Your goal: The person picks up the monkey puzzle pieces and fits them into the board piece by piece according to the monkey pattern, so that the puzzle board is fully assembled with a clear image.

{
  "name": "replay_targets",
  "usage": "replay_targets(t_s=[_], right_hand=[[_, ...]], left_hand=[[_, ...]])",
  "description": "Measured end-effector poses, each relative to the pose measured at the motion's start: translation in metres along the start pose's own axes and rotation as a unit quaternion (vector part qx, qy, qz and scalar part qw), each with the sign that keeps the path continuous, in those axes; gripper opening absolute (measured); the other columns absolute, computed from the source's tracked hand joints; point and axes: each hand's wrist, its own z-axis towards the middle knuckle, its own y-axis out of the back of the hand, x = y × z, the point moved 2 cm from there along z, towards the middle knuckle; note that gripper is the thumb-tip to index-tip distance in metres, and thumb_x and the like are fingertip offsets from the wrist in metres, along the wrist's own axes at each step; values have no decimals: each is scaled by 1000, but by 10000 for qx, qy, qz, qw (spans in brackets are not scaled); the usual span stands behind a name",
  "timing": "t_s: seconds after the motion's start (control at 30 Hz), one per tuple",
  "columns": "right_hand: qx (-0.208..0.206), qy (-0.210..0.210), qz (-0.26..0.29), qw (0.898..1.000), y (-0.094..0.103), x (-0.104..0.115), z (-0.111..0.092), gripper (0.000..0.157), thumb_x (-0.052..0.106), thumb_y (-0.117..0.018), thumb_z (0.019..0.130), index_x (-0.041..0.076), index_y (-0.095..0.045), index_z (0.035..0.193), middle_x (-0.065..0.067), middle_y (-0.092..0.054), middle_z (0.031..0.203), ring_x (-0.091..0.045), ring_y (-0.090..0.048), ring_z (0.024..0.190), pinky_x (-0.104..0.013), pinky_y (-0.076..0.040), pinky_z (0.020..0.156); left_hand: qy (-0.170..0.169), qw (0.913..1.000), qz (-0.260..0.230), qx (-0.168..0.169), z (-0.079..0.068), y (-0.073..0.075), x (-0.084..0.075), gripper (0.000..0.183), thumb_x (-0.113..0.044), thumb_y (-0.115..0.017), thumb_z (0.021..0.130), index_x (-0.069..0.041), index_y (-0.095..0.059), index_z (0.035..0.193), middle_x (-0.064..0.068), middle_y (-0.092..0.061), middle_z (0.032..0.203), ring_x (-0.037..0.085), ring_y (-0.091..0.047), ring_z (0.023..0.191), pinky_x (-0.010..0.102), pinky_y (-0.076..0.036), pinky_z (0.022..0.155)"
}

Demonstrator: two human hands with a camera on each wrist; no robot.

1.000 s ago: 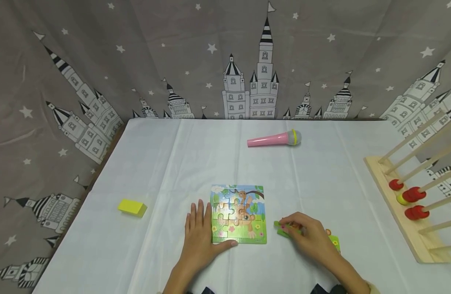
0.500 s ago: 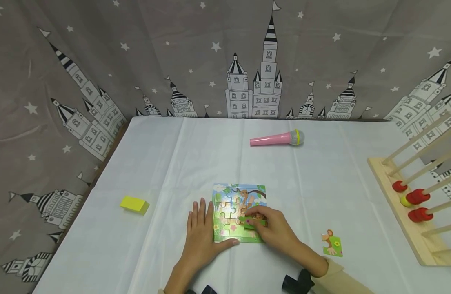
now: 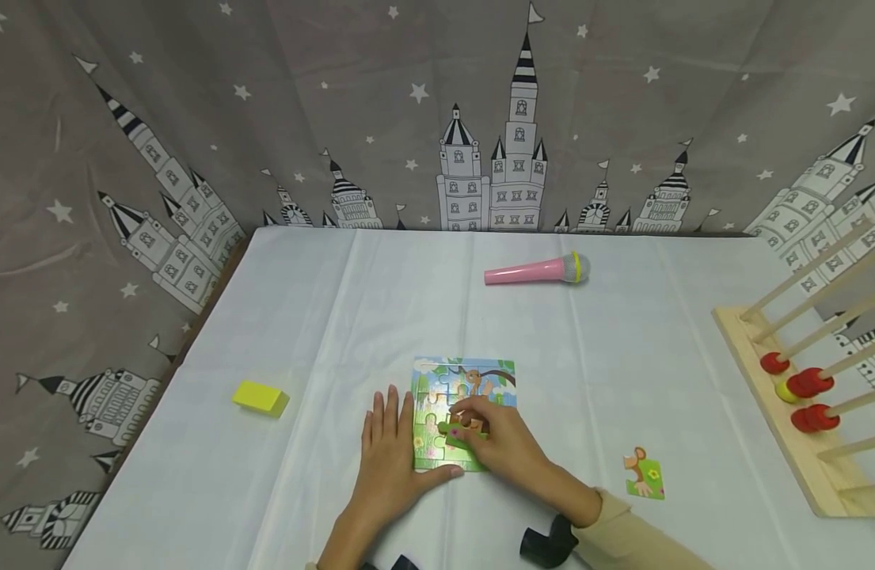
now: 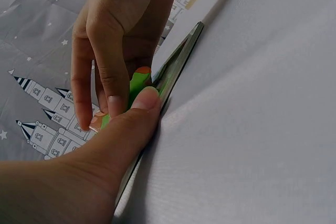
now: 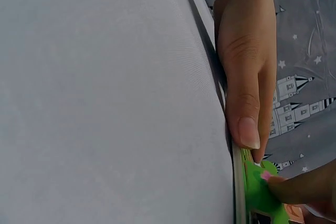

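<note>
A square jigsaw puzzle [image 3: 428, 388] with a monkey picture lies on the white cloth in the head view. My left hand [image 3: 389, 453] rests flat along its left side, fingers straight and together, thumb on the puzzle's near edge. Between thumb and fingers, my right hand [image 3: 507, 445] pinches a green puzzle piece [image 3: 457, 438] over the puzzle's lower middle. The left wrist view shows this piece [image 4: 137, 83] tilted just behind the left thumb. Its pink flower shows beside the right thumb on the piece [image 5: 257, 190] in the right wrist view. Part of the puzzle is hidden under the right hand.
Another puzzle piece [image 3: 645, 473] lies to the right of the right hand. A yellow block [image 3: 261, 398] sits at the left, a pink toy microphone [image 3: 530, 271] farther back. At the right edge stands a wooden peg rack [image 3: 758, 372] with red and yellow beads.
My right hand has picked up a piece from the right side, carried it left onto the puzzle, then slid farther left over it. The left hand stays in place.
</note>
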Motion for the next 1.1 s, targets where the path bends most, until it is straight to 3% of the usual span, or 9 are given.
replay_targets(t_s=[0.27, 0.6, 0.8, 0.93, 1.1], right_hand=[[319, -119, -7, 9994, -1, 3, -1, 21, 14, -69, 79, 12, -64, 99, 4, -69, 81, 0, -51, 64, -16, -42, 56], [628, 108, -81, 9979, -1, 3, -6, 18, 13, -68, 80, 12, -64, 98, 5, -64, 78, 0, -50, 67, -16, -44, 59], [398, 302, -835, 9953, -3, 4, -9, 21, 17, -69, 79, 12, -67, 99, 5, -60, 85, -4, -49, 76, -18, -43, 64], [138, 580, -1355, 9890, -4, 5, -11, 26, 22, -71, 77, 14, -68, 102, 3, -58, 96, -9, -48, 89, -25, -43, 75], [89, 785, -1550, 9848, -5, 4, -13, 31, 27, -70, 78, 15, -67, 106, -5, -54, 119, -21, -44, 111, -43, -39, 93]], left_hand=[[-22, 10000, 20, -5, 0, 0, 0, 118, -74, -60, 60, 1, -20, 143, 23, -9, 151, 39, -1, 140, 54, -8, 110], [-23, 10000, 6, 15, 0, 1, 0, 118, -73, -61, 61, 1, -20, 143, 23, -9, 151, 40, -1, 140, 55, -7, 110], [-20, 10000, -26, 19, -1, 0, 0, 118, -72, -62, 61, 2, -20, 143, 24, -9, 150, 40, -2, 139, 55, -8, 110], [1, 10000, -54, 37, -1, 0, 0, 118, -73, -61, 61, 1, -20, 143, 23, -9, 151, 40, -1, 140, 55, -8, 110], [-5, 10000, -53, 10, 0, 1, 0, 118, -72, -62, 60, 2, -20, 142, 24, -9, 150, 40, -1, 140, 55, -8, 110]])
